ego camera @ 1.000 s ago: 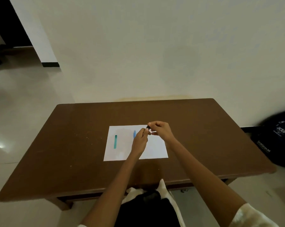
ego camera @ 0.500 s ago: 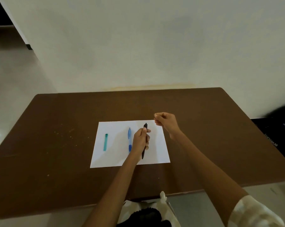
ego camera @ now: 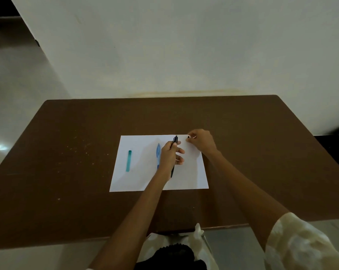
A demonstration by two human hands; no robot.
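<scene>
On the near half of the white sheet (ego camera: 192,172), your left hand (ego camera: 169,154) is curled round the middle of the black pen (ego camera: 172,171). Thumb and forefinger are closed on the barrel, and the other fingers spread to the right over the paper. The pen runs roughly along the sheet's depth, one end poking out below your palm toward you and the other pointing away. Hold it low and steady so it cannot roll into the blue pen (ego camera: 158,152) lying just beside it on the left. The teal piece (ego camera: 128,160) farther left is well apart and needs no care.

Farther out, at the sheet's far edge, your right hand (ego camera: 202,142) pinches a small black part (ego camera: 188,137) at its fingertips, near the pen's far end but apart from it. It may be the pen's tip piece or a cap; it is too small to tell which. The step looks like setting this part down on the paper. Lower it until it touches the sheet before you loosen the pinch, because a thing that small is likely to bounce or roll onto the brown table (ego camera: 67,152), where it would be hard to see. Lay it on the bare paper to the right of the pen.
</scene>
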